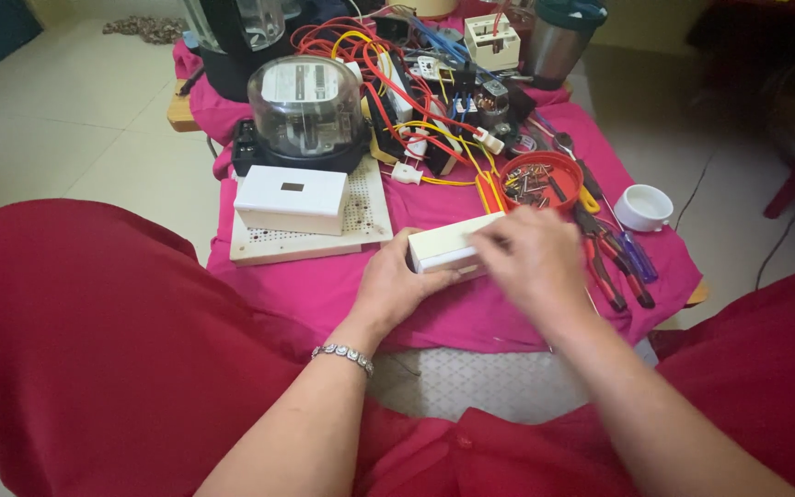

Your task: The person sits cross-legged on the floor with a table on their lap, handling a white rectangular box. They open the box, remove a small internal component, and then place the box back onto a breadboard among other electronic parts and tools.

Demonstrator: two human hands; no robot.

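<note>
**Both hands on a cream box, front of a crowded counter**

Left hand [396,281] grips the near end of a long cream plastic box [448,243]; fingers curl round its lower edge, thumb up by the end face. Right hand [528,258] lies over the box's right half, blurred; fingers [494,248] look bent down onto the top, but can't tell if they pinch anything. Silver bracelet [343,354] on the left wrist. Box sits on the pink cloth [324,285] covering the counter, at its front edge, just ahead of the person's red-clad lap.

Left of the box: white perforated board [361,216] w/ a white rectangular housing [291,199] lying on it, small dark window in its face. Behind that, a glass-domed electric meter [305,106] on a black base. Centre back: tangle of red, yellow & blue wires [388,74] w/ small switches & connectors mixed in. Red round dish [540,179] of screws & small metal bits stands just behind the right hand. To the right: red-handled pliers [604,267], a purple-handled screwdriver [641,258], near a small white cup [644,207] at the cloth's right edge. Metal tumbler w/ dark lid [563,37] at the back right; dark blender-like jug [236,37] back left. Pale tiled floor [66,120] all round.
</note>
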